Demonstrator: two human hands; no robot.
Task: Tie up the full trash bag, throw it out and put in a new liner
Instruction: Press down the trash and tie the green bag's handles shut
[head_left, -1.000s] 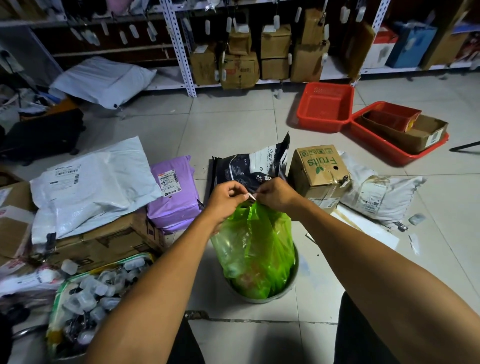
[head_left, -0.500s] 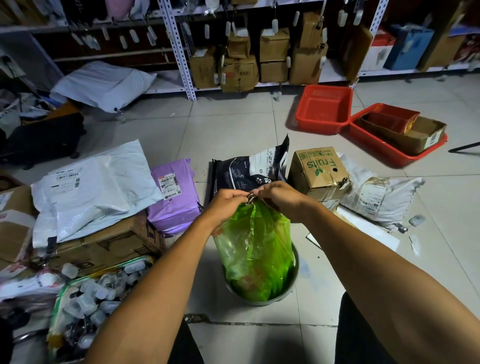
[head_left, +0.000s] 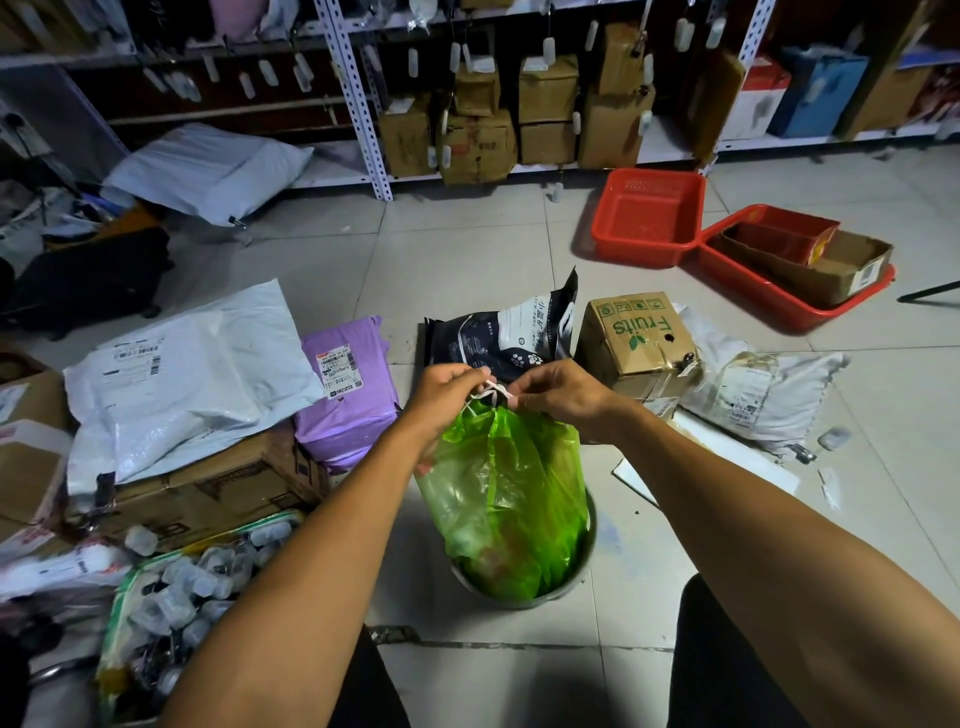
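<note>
- We pinch the pale drawstring (head_left: 491, 391) between both sets of fingers, left hand (head_left: 448, 391) and right hand (head_left: 563, 393) drawn close above the translucent green plastic trash bag (head_left: 506, 483), apparently mid-knot, though the loop itself is too small to read.
- The bag stands gathered at the neck, its base inside the round grey metal bin (head_left: 586, 561) on the tiled floor (head_left: 467, 249); keeping it seated should steady it while we tie.
- Beside it, a brown cardboard box (head_left: 636, 338) reads "Fruits".
- A purple plastic mailer (head_left: 345, 384) carries a barcode label, text illegible.

Bare forearms without sleeves, watch or rings; dark trousers (head_left: 727, 670) cover both legs.
</note>
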